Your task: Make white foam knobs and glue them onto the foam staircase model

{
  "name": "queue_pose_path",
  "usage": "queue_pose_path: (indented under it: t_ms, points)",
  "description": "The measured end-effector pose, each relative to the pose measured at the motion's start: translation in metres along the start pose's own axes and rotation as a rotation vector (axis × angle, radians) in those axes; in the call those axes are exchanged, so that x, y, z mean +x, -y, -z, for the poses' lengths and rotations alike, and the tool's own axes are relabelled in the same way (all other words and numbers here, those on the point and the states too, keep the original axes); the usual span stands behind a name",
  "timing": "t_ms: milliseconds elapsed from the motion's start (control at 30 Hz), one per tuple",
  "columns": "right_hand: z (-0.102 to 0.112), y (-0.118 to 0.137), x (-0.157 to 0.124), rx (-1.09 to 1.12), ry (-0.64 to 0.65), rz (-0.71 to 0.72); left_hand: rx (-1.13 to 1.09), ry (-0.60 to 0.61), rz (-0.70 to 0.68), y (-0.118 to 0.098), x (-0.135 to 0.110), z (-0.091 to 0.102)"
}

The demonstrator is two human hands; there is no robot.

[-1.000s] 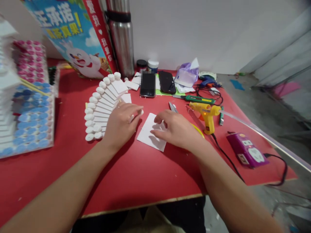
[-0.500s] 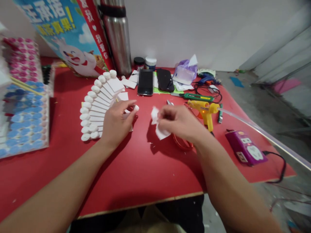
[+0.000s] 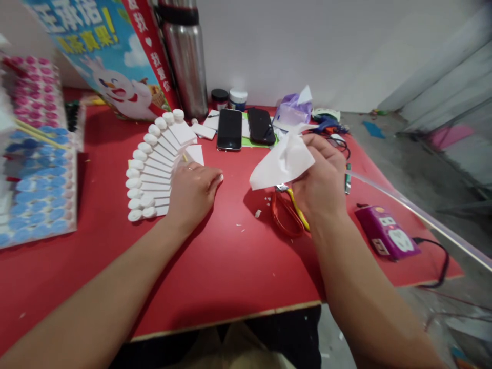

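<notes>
My left hand (image 3: 195,192) is closed on the red table (image 3: 215,261), with a small white piece (image 3: 221,178) showing at its fingertips. Beside it, white folded strips with round white ends (image 3: 151,154) are spread in a fan. My right hand (image 3: 325,171) is raised above the table, its fingers closed on a thin, creased white tissue (image 3: 284,161). Below the tissue lie red- and yellow-handled scissors (image 3: 286,218), partly covered. The hand hides the yellow glue gun; its clear glue stick (image 3: 388,192) sticks out to the right.
Two phones (image 3: 229,129), small jars (image 3: 238,98) and a purple tissue pack (image 3: 295,108) line the back. A steel flask (image 3: 188,66) stands by a colourful box (image 3: 111,56). A purple power box (image 3: 388,233) sits right; blue round pieces (image 3: 40,189) lie left.
My right hand has moved up and to the right with the tissue, which now hangs spread out. The scissors show more. My left hand has shifted slightly right and down, its fingers closer together.
</notes>
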State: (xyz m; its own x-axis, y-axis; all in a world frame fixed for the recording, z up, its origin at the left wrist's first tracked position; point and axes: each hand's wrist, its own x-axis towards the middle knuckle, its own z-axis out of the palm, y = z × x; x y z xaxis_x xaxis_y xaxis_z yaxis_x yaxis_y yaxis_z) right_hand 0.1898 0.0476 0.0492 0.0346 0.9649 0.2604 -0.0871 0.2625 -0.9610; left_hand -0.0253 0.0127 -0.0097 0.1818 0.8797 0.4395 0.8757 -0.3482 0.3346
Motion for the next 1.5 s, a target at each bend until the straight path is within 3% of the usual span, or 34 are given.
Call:
queue_pose_path:
  t_ms: [133,333,500,633,800,1000,1167,1367,1500]
  points:
    - [0.001,-0.004,-0.001,-0.039,-0.101,0.141,0.054,-0.009,0.039,0.0,0.0,-0.001]
    - [0.003,-0.008,-0.003,-0.182,-0.135,0.156,0.002,-0.044,0.023,0.0,-0.001,-0.005]
    - [0.005,-0.011,-0.004,-0.307,-0.15,0.201,0.046,-0.136,0.007,-0.007,-0.003,0.018]
    - [0.006,-0.015,-0.003,-0.312,-0.079,0.201,0.186,-0.053,0.044,-0.008,-0.008,0.037]
    - [0.01,-0.018,0.003,-0.329,-0.032,0.253,0.268,0.008,0.062,-0.009,-0.009,0.03]
    - [0.01,-0.016,0.006,-0.392,-0.157,0.298,0.268,0.084,0.077,-0.015,-0.005,0.025]
    - [0.01,-0.019,0.006,-0.354,-0.173,0.268,0.36,-0.027,0.069,-0.011,-0.011,0.029]
    - [0.009,-0.019,0.006,-0.385,-0.167,0.257,0.319,-0.003,0.067,-0.008,-0.012,0.033]
    - [0.01,-0.02,0.005,-0.353,-0.136,0.276,0.05,-0.25,0.083,-0.018,-0.009,0.047]
